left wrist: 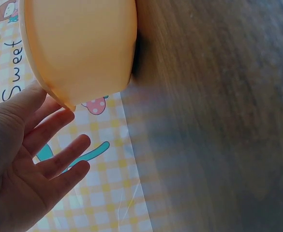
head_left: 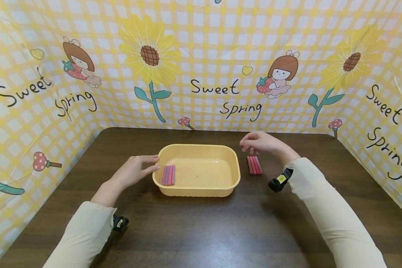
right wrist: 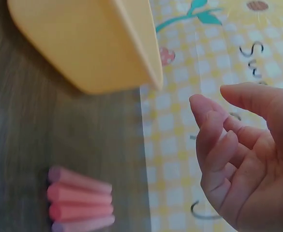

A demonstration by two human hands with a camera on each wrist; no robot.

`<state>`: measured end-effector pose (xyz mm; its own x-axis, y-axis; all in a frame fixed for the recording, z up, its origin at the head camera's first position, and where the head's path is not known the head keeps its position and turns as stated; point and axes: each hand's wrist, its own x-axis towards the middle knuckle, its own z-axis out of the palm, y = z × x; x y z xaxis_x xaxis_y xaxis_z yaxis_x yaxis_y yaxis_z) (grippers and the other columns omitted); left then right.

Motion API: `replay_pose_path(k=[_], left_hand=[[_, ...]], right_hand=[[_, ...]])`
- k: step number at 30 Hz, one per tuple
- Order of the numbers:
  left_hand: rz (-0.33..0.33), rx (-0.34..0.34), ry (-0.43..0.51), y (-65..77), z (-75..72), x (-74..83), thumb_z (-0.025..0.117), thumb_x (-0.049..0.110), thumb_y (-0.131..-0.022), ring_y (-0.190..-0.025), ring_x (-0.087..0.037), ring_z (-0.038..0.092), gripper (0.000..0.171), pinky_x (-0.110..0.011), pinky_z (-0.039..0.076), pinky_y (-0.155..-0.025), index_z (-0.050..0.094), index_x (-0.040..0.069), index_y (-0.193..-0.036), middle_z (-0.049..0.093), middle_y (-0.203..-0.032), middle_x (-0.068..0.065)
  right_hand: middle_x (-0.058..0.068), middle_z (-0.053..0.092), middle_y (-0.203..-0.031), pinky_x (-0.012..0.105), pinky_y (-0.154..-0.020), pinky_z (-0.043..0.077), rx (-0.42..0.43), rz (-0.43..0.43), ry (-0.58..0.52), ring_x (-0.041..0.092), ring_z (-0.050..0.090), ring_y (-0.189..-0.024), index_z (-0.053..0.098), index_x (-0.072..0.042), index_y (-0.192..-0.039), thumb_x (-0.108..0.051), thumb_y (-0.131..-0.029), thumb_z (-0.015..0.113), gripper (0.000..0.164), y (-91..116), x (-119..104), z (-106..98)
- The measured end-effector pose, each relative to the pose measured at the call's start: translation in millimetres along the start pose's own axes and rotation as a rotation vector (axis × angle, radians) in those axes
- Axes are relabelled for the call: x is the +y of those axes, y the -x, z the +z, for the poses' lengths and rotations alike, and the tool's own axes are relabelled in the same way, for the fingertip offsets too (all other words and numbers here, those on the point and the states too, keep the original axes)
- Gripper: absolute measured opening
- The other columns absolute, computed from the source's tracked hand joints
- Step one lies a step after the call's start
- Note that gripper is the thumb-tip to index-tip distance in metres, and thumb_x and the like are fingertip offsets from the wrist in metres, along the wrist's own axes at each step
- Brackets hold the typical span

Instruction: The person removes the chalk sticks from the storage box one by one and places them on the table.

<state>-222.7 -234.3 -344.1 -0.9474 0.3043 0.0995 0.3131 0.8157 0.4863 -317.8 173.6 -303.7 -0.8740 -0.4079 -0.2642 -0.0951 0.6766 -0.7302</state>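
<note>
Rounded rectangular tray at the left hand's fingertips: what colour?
The rounded rectangular tray is plain pale yellow-orange; it shows best in the head view.

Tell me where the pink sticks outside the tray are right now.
In the head view, the pink sticks lie on the table just right of the yellow tray, below the right grip in the picture.
</note>
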Motion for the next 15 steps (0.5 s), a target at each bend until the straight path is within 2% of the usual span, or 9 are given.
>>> replay_pose_path(k=[4,15], left_hand=[[0.004,0.000,-0.001,-0.2,0.3,-0.5,0.061,0.026,-0.090,-0.127,-0.038,0.047,0.046,-0.054,0.037,-0.106,0.055,0.001,-0.128,0.053,-0.133,-0.018],[0.004,0.002,-0.002,-0.3,0.5,-1.1,0.061,0.026,-0.090,-0.126,-0.038,0.047,0.046,-0.054,0.038,-0.106,0.055,0.001,-0.128,0.053,-0.133,-0.019]], right_hand=[[0.005,0.067,-0.095,0.024,-0.061,0.049,-0.016,-0.022,0.009,0.016,0.054,-0.072,0.060,-0.007,-0.112,-0.034,-0.095,0.051,0.033,-4,-15,6],[0.011,0.067,-0.098,0.019,-0.054,0.043,-0.059,-0.076,0.034,0.014,0.053,-0.066,0.060,-0.003,-0.115,-0.034,-0.094,0.055,0.037,-18,-48,29]])
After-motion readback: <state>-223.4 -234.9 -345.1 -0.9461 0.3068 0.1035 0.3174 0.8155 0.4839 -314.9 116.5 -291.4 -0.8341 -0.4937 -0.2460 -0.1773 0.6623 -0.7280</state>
